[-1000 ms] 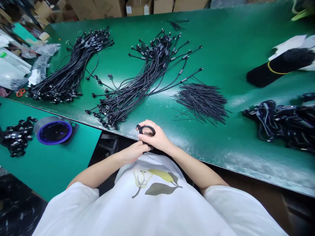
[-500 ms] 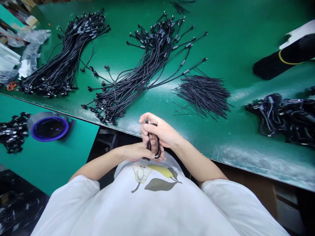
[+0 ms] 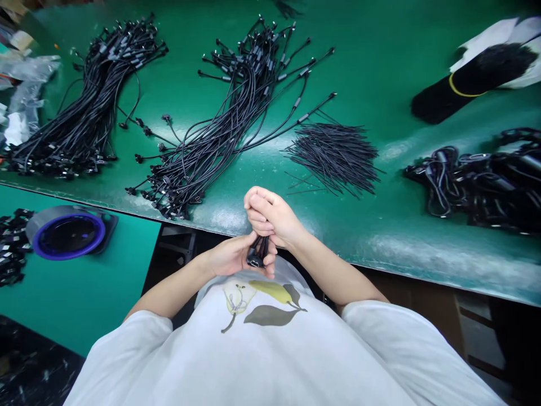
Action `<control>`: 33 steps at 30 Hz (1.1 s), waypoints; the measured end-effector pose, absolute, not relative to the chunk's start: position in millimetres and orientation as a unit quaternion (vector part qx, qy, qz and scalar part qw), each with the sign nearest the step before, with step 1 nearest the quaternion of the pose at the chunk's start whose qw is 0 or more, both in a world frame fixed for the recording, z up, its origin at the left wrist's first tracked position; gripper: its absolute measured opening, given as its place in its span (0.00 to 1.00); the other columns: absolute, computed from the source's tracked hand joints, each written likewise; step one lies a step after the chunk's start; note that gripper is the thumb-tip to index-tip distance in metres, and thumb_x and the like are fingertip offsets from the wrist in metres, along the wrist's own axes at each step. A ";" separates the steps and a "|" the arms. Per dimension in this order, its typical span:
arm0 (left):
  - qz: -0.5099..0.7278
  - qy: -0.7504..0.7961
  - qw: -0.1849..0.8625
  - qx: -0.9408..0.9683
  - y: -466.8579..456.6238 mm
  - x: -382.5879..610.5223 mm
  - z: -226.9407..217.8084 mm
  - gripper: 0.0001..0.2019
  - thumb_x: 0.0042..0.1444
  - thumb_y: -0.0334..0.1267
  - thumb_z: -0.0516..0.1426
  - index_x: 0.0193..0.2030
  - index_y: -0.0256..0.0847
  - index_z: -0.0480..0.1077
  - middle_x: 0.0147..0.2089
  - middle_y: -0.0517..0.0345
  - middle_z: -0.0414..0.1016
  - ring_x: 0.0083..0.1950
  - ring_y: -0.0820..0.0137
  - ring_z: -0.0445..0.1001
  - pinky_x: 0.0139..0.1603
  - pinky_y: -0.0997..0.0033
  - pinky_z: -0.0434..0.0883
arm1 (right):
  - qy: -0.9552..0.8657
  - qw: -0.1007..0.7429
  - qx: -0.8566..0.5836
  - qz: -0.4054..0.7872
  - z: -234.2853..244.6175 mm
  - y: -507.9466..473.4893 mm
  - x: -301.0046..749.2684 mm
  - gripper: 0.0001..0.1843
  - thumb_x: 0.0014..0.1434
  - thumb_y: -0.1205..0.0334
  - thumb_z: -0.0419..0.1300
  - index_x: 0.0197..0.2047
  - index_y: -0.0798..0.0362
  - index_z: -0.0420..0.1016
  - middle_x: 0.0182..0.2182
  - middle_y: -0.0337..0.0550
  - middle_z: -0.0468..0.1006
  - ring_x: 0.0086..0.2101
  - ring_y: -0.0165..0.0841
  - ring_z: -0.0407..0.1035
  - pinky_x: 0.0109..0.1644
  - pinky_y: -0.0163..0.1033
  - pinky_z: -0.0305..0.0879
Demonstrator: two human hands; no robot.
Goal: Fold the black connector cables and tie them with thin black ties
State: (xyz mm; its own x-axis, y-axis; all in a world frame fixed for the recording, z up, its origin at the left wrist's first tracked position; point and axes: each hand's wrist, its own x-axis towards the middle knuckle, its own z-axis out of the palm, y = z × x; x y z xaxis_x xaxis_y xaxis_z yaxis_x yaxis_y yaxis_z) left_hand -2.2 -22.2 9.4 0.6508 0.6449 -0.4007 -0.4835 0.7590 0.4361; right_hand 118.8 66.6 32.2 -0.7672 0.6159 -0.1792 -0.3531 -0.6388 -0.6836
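My right hand (image 3: 270, 217) is curled into a narrow pinch on the top of a doubled black cable (image 3: 260, 248); the upper run disappears inside my fingers, so I can't see exactly where it seats. My left hand (image 3: 233, 256) is cupped low under it, narrow too, with its fingertips round the lower part; can't tell how firm that side is. A small black connector (image 3: 254, 261) sits at the bottom of the cable, between both hands, just above my shirt (image 3: 236, 361) and off the near edge of the green bench mat (image 3: 380, 73).

The cable looks light, thin and soft, likely to flop or spring if let go; the smooth jacket may slip, so the connector body looks like the surest place to hold. Avoid pinching only the loose loop.

On the mat: long cable bundle (image 3: 84, 110) at far left; second bundle (image 3: 220, 129) straight ahead; pile of short black wires (image 3: 333, 158) beside it; tangled cable heap (image 3: 473, 189) at right; black bundle (image 3: 465, 84) tied with a yellow band. Lower left, on a side table (image 3: 76, 304): tape roll (image 3: 67, 232), black parts (image 3: 10, 248).
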 end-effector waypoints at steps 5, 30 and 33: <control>0.352 0.261 0.897 0.054 -23.0 7.4 8.8 0.15 0.54 0.46 0.64 0.38 0.33 0.72 0.26 0.61 0.64 0.25 0.75 0.68 0.28 0.75 0.66 | -0.314 0.293 -0.202 0.880 26.1 68.5 120.9 0.21 0.56 0.47 0.65 0.32 0.52 0.60 0.20 0.25 0.59 0.13 0.16 0.44 0.12 0.22 0.44; 0.182 0.427 0.815 0.347 -9.2 -9.2 31.5 0.24 0.57 0.60 0.54 0.37 0.36 0.66 0.22 0.69 0.54 0.19 0.79 0.57 0.16 0.79 0.49 | -0.991 0.119 -0.047 0.037 7.8 71.0 193.5 0.16 0.70 0.67 0.41 0.41 0.58 0.69 0.29 0.43 0.72 0.27 0.31 0.65 0.33 0.39 0.58; 0.124 0.424 0.807 0.391 -14.9 -6.3 35.9 0.25 0.57 0.62 0.53 0.42 0.38 0.64 0.24 0.69 0.56 0.20 0.78 0.58 0.18 0.78 0.52 | -0.996 0.081 -0.026 0.008 6.7 55.2 202.0 0.22 0.72 0.50 0.40 0.38 0.56 0.65 0.26 0.39 0.68 0.22 0.29 0.60 0.26 0.38 0.45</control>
